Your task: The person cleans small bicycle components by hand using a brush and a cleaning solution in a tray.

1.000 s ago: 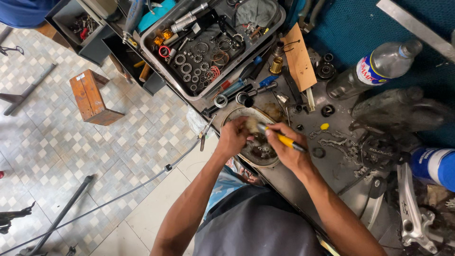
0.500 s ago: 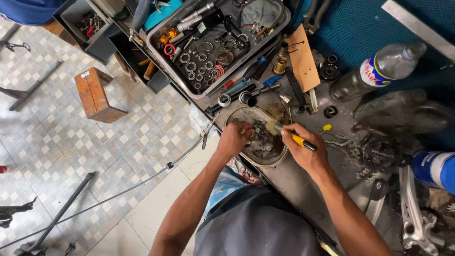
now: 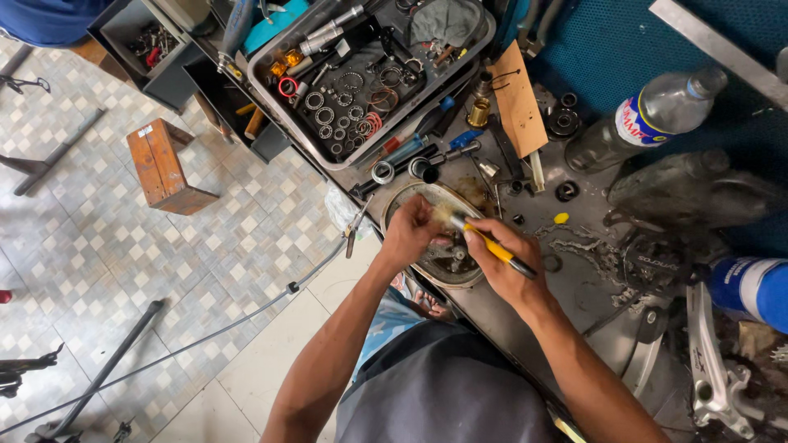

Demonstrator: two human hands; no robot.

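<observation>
My right hand (image 3: pixel 502 262) grips a small brush with a yellow and black handle (image 3: pixel 497 248), its pale bristles pointed at my left hand. My left hand (image 3: pixel 408 231) pinches a small dark metal part over an oval metal pan (image 3: pixel 408 197) that holds greasy small parts and dark liquid. The bristles touch or nearly touch the held part; the part itself is mostly hidden by my fingers.
A grey tray (image 3: pixel 267 94) of bearings and rings lies at the top. A plastic bottle (image 3: pixel 644 119), a wooden board (image 3: pixel 519 102), a bike chain (image 3: pixel 587 246), a crank arm (image 3: pixel 710 361) and a blue can (image 3: pixel 751 287) crowd the bench. A wooden stool (image 3: pixel 160 168) stands on the tiled floor.
Both hands shifted a little over the pan. The brush has swung back toward my left hand, and my left hand has lifted the small part up from the pan.
</observation>
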